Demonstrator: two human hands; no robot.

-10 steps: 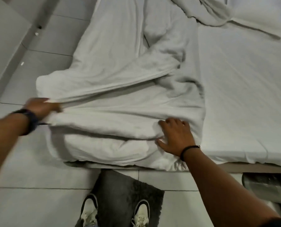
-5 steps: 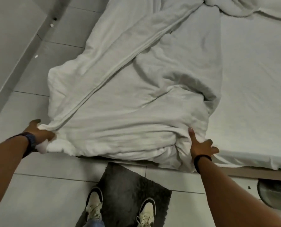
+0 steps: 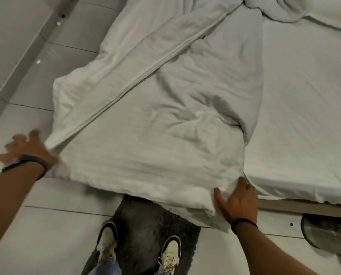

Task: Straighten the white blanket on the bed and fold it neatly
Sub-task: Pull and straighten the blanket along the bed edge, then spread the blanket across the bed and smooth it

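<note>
Our left hand [image 3: 26,149] and right hand [image 3: 238,201] each pinch a near corner of the rumpled white quilted blanket [image 3: 165,108] — its length runs toward 1 o'clock up the white-sheeted bed [image 3: 304,116].

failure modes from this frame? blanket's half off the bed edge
1. The white blanket overhangs the bed's near edge above the dark mat and shoes; more pull could drag it onto the floor.
2. The left hand is blurred with fingers spread at the corner, so its hold looks insecure and may slip.
3. The far end is bunched near the top of the view; pulling by the right hand may tighten the bunch, not flatten it.
</note>
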